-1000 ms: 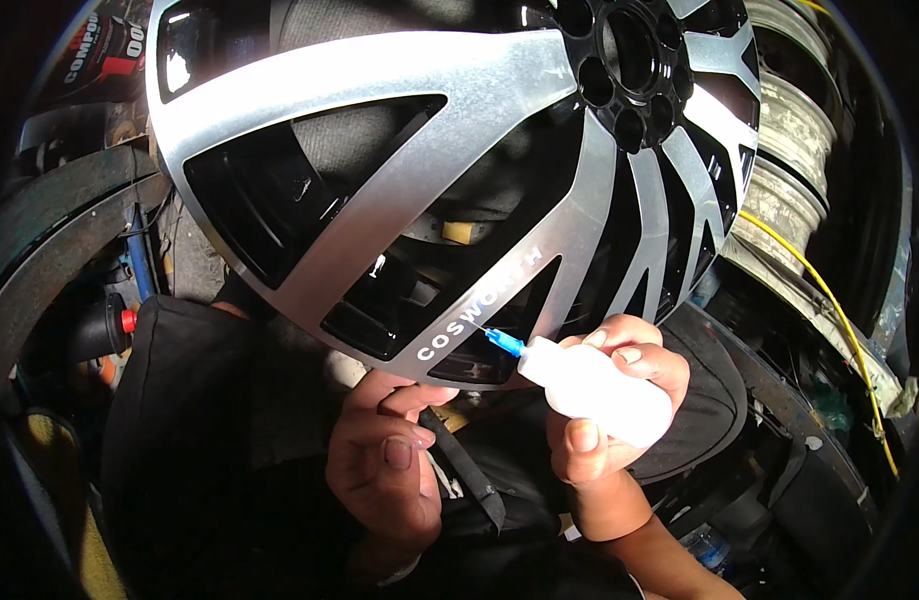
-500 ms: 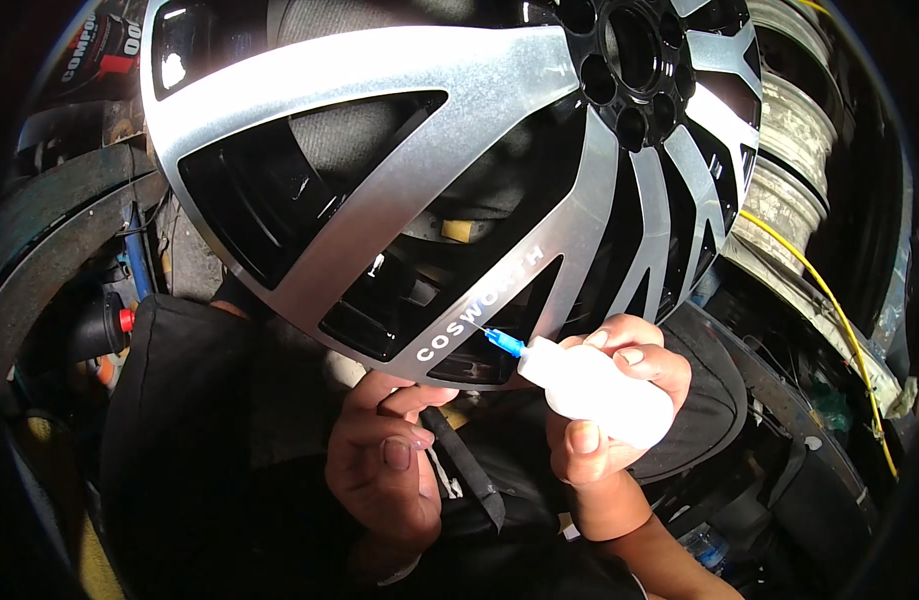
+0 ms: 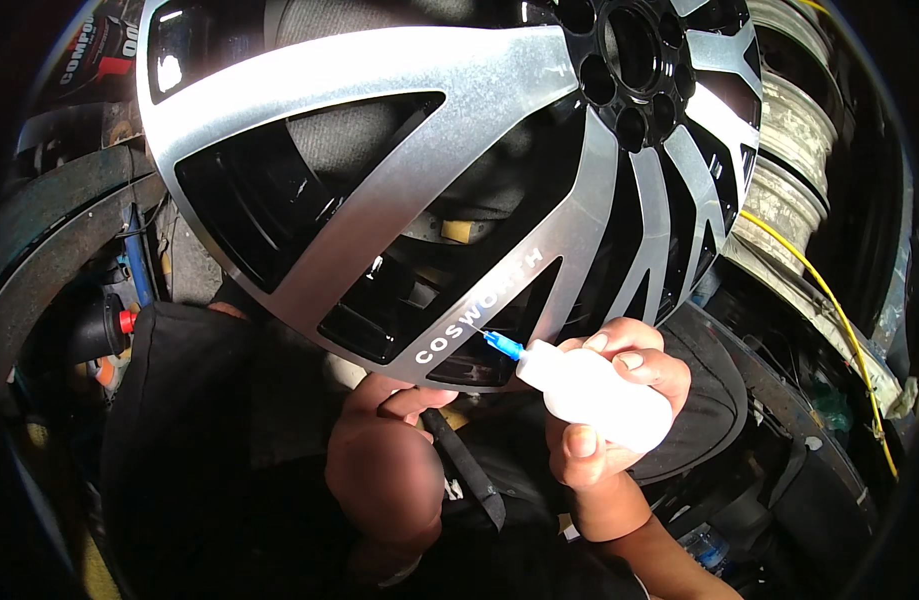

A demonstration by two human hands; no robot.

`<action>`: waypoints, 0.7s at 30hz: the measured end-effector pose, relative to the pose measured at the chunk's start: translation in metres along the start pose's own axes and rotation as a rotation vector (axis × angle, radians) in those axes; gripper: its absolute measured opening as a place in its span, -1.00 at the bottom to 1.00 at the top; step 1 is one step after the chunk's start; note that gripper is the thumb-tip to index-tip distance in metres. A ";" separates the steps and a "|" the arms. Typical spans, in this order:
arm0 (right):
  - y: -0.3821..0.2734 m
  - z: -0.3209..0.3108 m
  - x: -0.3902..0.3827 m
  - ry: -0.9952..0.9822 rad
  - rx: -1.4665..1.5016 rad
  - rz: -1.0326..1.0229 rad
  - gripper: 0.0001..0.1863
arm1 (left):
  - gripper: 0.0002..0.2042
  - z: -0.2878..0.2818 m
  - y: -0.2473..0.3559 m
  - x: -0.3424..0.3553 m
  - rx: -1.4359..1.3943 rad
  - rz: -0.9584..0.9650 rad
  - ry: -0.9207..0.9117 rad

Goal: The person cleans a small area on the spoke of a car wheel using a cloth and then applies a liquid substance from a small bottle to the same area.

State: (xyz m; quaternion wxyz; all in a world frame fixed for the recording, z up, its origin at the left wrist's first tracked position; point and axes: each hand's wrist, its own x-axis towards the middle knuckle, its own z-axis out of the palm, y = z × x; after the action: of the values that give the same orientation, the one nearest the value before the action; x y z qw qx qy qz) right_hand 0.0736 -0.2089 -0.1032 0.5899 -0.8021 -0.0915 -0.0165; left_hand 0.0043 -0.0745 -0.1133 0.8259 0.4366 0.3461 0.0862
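Note:
A large alloy wheel (image 3: 419,185), black with bright silver spokes, lies tilted before me. Pale letters (image 3: 479,306) run along one spoke near its lower edge. My right hand (image 3: 619,385) is closed around a white squeeze bottle (image 3: 604,402) with a blue needle tip (image 3: 502,345). Its thin needle reaches the lettering around the middle; whether it touches is too fine to tell. My left hand (image 3: 389,455) is below the wheel, fingers curled against the lower rim. A blur covers its thumb and palm, and some fingertips are hidden behind the rim.
Several worn, whitish wheels (image 3: 794,150) are stacked at the right, with a yellow hose (image 3: 829,290) running past them. At the far left are a dark package (image 3: 99,50), a curved metal edge (image 3: 64,215) and a black tool with a red button (image 3: 104,325). Dark-clothed legs lie beneath the wheel.
The needle tip has shifted very slightly along the lettering. My left hand has turned a little and its fingers sit slightly farther right along the rim. The wheel is almost unmoved.

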 end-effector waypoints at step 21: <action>-0.001 -0.001 0.000 -0.002 -0.031 -0.007 -0.43 | -0.79 -0.001 0.000 0.000 0.000 0.003 -0.004</action>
State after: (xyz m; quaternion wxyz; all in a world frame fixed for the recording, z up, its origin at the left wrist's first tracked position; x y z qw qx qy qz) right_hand 0.0738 -0.2100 -0.1020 0.5773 -0.8107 -0.0949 -0.0191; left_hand 0.0041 -0.0737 -0.1136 0.8266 0.4372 0.3437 0.0866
